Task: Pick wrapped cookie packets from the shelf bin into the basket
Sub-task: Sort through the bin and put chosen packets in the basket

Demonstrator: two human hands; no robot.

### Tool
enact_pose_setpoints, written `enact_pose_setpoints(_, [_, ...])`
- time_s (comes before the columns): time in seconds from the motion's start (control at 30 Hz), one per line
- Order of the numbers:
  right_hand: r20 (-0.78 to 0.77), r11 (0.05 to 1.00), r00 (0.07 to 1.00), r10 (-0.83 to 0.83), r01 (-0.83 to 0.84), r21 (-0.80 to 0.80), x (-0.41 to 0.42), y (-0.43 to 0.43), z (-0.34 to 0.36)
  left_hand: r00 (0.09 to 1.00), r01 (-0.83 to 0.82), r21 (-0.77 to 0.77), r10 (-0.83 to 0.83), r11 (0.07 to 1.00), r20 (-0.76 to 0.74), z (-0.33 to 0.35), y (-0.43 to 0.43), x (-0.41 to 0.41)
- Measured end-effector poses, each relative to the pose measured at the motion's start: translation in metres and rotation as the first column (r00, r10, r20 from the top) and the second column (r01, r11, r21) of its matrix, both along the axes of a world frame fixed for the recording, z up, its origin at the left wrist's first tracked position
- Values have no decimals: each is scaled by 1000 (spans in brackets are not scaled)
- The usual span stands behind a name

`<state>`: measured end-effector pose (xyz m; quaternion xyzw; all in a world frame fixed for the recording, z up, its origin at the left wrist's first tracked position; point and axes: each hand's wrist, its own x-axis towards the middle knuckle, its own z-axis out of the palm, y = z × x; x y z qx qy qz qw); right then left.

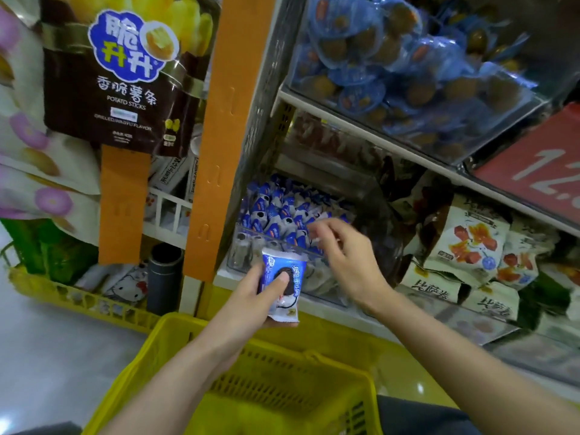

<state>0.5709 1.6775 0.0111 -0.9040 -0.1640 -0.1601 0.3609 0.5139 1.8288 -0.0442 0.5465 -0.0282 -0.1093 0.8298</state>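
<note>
Two bare forearms reach in from the lower edge of the frame and converge, the left from lower left and the right from lower right. The left hand (251, 301) grips a cookie packet (290, 298) upright, thumb pressed flat on its front, fingers curled under and behind it. The right hand (348, 262), higher and just beside it, is turned palm down with the wrist bent — its fingers (318, 230) loosely spread and blurred, holding nothing that shows.
</note>
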Motion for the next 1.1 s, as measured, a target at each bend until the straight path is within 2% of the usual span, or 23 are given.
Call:
enact_pose_setpoints(0.13, [-171, 993, 979, 113, -107, 45, -39, 4, -18, 997, 30, 141, -41, 990, 70, -11, -6, -7])
enact_pose_setpoints(0.23, [-293, 970, 947, 130, -60, 236, -42, -1, -29, 989, 21, 293, -63, 956, 133, -17, -11, -9])
enact_pose_setpoints(0.3, [-356, 951, 925, 134, -18, 310, -43, -5, -36, 984, -10, 365, -55, 931, 167, -21, -14, -10])
enact_pose_setpoints(0.43, [-453, 927, 871, 192, -10, 375, -53, -8, -55, 986, -81, 418, 11, 905, 166, -28, -16, -9])
enact_pose_setpoints(0.53, [-466, 921, 859, 210, -14, 390, -56, -8, -63, 987, -135, 456, 82, 880, 136, -34, -15, -6])
enact_pose_setpoints(0.6, [-383, 964, 910, 157, -57, 259, -56, -6, -64, 990, -140, 452, 112, 881, 90, -36, -14, -5])
enact_pose_setpoints(0.67, [-188, 993, 977, 103, -113, -43, -55, -6, -63, 993, -113, 426, 118, 898, 17, -38, -14, -5])
enact_pose_setpoints(0.7, [-92, 975, 990, 108, -124, -183, -55, -6, -63, 993, -100, 409, 119, 907, -20, -38, -15, -5])
enact_pose_setpoints(0.73, [-36, 956, 992, 121, -126, -263, -54, -6, -64, 991, -91, 389, 122, 917, -53, -38, -15, -5])
enact_pose_setpoints(0.77, [-15, 952, 992, 123, -122, -280, -53, -6, -65, 989, -85, 361, 123, 929, -84, -38, -16, -5])
enact_pose_setpoints(0.83, [-45, 984, 996, 81, -87, -156, -50, -7, -66, 985, -64, 310, 110, 948, -131, -36, -17, -5])
enact_pose_setpoints(0.93, [-176, 983, 983, -57, 85, 159, -43, -8, -66, 985, -48, 260, 89, 964, -151, -32, -15, -6])
enact_pose_setpoints(1.0, [-325, 913, 942, -79, 199, 355, -39, -10, -65, 983, -86, 238, 121, 968, -136, -32, -14, -6])
enact_pose_setpoints(1.1, [-543, 791, 835, 86, 275, 547, -43, -10, -66, 966, -223, 219, 246, 950, -83, -32, -9, -3])
